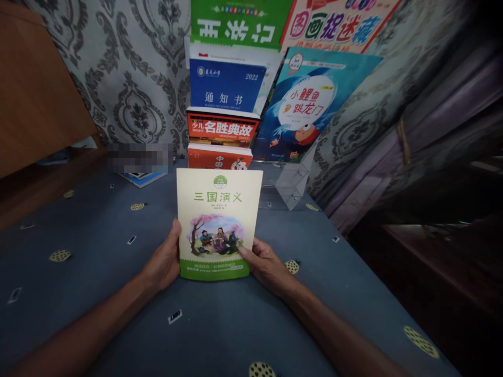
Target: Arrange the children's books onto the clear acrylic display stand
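Observation:
A cream book (pixel 220 230) with a green lower band and a picture of seated figures is held upright between my two hands, its cover facing me. My left hand (pixel 163 259) grips its left edge, with most fingers hidden behind it. On the other side, my right hand (pixel 269 262) holds the lower right edge, thumb on the cover. Just behind the book stands a clear display rack (pixel 293 183) with several books. Among them are an orange-red book (pixel 212 157), a red book (pixel 223 130), a blue booklet (pixel 228 86) and a teal fish book (pixel 310 104).
A green book (pixel 239 21) and a pink-red book (pixel 338 23) stand at the rack's top. More books (pixel 143 178) lie at the back left, partly blurred out. The blue patterned cloth (pixel 118 220) covers the surface; wooden furniture (pixel 39 89) and a curtain (pixel 377 146) flank it.

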Available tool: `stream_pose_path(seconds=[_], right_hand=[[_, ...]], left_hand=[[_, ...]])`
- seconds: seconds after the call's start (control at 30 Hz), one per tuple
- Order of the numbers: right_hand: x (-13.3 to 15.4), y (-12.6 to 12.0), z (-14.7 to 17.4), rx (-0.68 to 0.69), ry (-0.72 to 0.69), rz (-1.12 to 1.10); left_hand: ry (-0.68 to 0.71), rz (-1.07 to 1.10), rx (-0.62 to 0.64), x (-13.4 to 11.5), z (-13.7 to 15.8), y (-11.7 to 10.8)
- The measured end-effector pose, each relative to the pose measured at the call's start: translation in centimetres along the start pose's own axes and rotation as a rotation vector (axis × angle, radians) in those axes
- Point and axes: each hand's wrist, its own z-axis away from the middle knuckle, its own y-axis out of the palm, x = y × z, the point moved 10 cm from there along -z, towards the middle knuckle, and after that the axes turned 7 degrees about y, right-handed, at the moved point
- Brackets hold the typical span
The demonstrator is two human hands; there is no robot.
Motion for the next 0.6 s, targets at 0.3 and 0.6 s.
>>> stream_pose_path(seconds=[0.3, 0.6], right_hand=[[0.03, 0.01, 0.02, 0.009, -0.007, 0.015], [0.19, 0.21, 0.08, 0.013, 0.000, 0.007]], left_hand=[[-0.001, -0.014, -0.001, -0.14, 0.13, 0.06], [-0.016, 0.002, -0.004, -0.02, 0.13, 0.02]])
